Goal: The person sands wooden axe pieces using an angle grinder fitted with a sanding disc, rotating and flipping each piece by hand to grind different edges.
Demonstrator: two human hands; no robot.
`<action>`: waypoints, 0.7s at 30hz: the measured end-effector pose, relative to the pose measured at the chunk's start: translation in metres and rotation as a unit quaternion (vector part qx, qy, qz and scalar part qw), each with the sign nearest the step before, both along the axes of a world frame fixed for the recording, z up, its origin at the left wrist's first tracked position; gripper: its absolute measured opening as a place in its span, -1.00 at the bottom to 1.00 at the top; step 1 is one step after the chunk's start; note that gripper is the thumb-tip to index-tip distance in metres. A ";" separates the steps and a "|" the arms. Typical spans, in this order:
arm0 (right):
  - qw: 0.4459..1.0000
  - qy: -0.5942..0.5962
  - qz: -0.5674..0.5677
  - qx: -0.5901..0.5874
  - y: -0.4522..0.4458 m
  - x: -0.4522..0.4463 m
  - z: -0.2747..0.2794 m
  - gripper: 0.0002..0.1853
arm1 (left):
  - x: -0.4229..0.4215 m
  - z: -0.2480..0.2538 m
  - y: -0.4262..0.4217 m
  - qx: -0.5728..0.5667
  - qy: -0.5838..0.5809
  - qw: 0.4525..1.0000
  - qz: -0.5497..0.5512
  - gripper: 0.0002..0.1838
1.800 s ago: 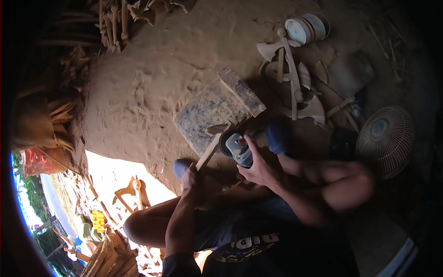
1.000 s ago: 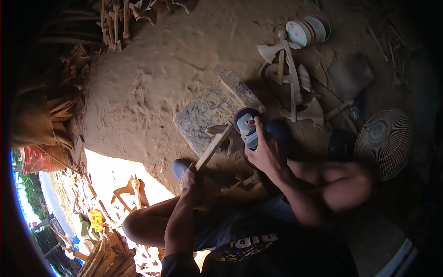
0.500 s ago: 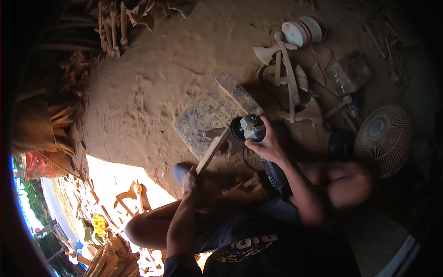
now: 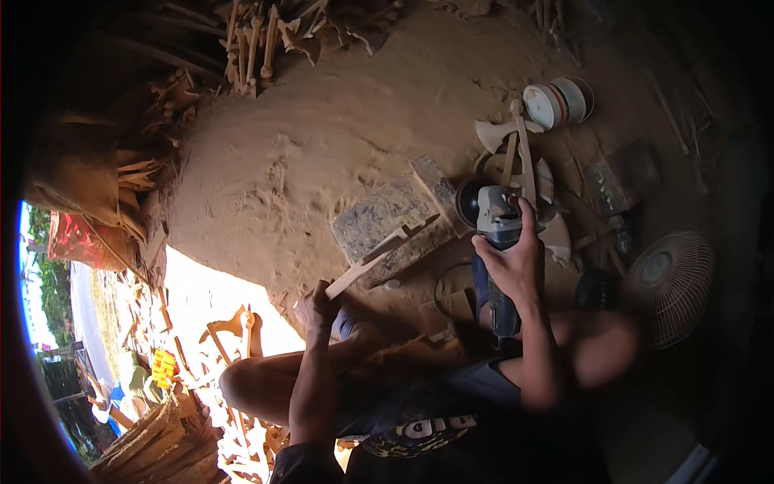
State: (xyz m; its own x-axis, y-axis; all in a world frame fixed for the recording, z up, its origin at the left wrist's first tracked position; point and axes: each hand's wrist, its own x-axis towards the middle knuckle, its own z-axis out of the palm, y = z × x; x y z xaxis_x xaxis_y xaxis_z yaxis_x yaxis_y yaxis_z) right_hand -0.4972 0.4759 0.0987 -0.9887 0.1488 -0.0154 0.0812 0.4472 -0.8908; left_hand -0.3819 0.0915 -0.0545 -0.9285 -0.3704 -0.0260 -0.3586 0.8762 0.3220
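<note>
My left hand is closed round the lower end of a wooden axe, whose pale handle slants up and right over a worn block. The axe's head is seen nearly edge-on. In my right hand is an angle grinder, gripped near its metal gear head, with the dark body hanging towards my lap. The grinder's round disc faces left, apart from the axe. Beneath both lies the stained block, with a narrower slab along its right end.
Several carved wooden axes lie at the upper right beside a white bucket on its side. A round fan stands at the right near my knee. Wooden pieces are piled at the upper left and in the sunlit area at lower left.
The grinder has moved right, away from the axe. My left hand has shifted slightly left and up, and the axe has turned to a flatter slant. The camera view has shifted too.
</note>
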 end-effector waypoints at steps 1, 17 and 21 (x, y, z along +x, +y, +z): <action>1.000 0.020 -0.015 0.006 0.004 -0.001 0.009 -0.06 | -0.005 0.012 0.002 -0.032 0.055 0.998 -0.005 -0.81; 0.973 0.110 0.203 0.004 -0.052 0.043 -0.074 -0.01 | -0.017 0.040 0.036 0.014 -0.203 0.972 -0.118 -0.52; 0.956 -0.012 0.267 0.121 -0.075 0.051 -0.076 0.00 | -0.010 0.017 0.029 -0.024 -0.205 0.971 -0.122 -0.61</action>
